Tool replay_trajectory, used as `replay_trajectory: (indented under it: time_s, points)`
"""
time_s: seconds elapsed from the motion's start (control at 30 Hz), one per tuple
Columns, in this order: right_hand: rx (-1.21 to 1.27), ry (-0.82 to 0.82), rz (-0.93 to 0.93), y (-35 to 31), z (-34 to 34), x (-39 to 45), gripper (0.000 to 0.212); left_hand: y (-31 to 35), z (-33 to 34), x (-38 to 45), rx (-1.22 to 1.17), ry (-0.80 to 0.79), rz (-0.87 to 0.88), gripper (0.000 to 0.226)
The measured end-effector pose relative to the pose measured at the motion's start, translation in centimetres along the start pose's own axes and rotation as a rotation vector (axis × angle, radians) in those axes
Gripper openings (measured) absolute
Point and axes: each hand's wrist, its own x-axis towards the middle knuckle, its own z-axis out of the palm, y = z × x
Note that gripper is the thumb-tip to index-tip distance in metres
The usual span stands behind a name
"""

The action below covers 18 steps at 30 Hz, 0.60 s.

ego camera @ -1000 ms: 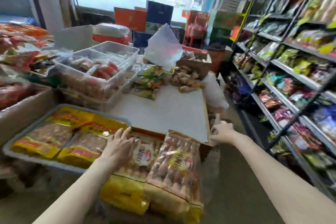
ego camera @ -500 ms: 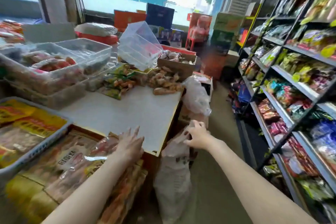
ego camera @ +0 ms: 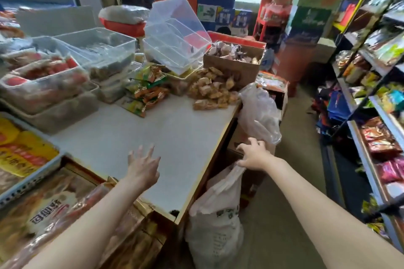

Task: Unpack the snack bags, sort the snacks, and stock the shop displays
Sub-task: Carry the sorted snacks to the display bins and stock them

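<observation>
**A:** Why does the right hand (ego camera: 253, 156) sit so low, off the edge of the tabletop (ego camera: 153, 137)?

**B:** It grips the gathered neck of a white plastic sack (ego camera: 215, 220) that stands on the floor against the tabletop's side. The fingers are curled round the bunched film at the top, which I judge is the sensible hold for hauling a soft, full bag upward.

**A:** And the left hand (ego camera: 143, 167)?

**B:** Spread wide, fingers apart, holding nothing, over the bare white patch of the tabletop. It looks ready to receive or steady the sack; whether the palm touches the surface I cannot tell.

**A:** What is the sack like?

**B:** Thin, crinkly, opaque film with faint print, bulging and lumpy, so probably packed with snacks. A second, clearer bag (ego camera: 260, 113) droops limp over the far corner.

**A:** The rest of the stock?

**B:** Sorted by kind, it seems. Stiff clear plastic tubs (ego camera: 65, 72) stacked at the left hold red-wrapped pieces; one empty tub (ego camera: 177, 30) leans tilted on others. Small green-and-orange packets (ego camera: 148, 89) and tan wrapped pieces (ego camera: 212, 91) lie in loose heaps, and a cardboard box (ego camera: 234, 65) holds pale wrapped sweets. Glossy packets fill the wire shelves (ego camera: 371, 98) on the right.
</observation>
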Motion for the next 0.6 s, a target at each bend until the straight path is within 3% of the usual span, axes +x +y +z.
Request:
replay_trajectory:
  time_s: [0.37, 0.47, 0.6]
  points:
    - [0.126, -0.050, -0.301, -11.8, -2.6, 24.6, 0.062, -5.1, 0.4, 16.2, -0.153, -0.031, -0.211, 0.051]
    - [0.334, -0.076, -0.317, -14.6, -2.3, 32.4, 0.076, -7.3, 1.6, 22.1, -0.196, -0.087, -0.293, 0.060]
    - [0.792, -0.041, -0.291, -19.4, -3.3, 40.5, 0.093, -9.7, 2.7, 26.6, -0.268, -0.076, -0.361, 0.062]
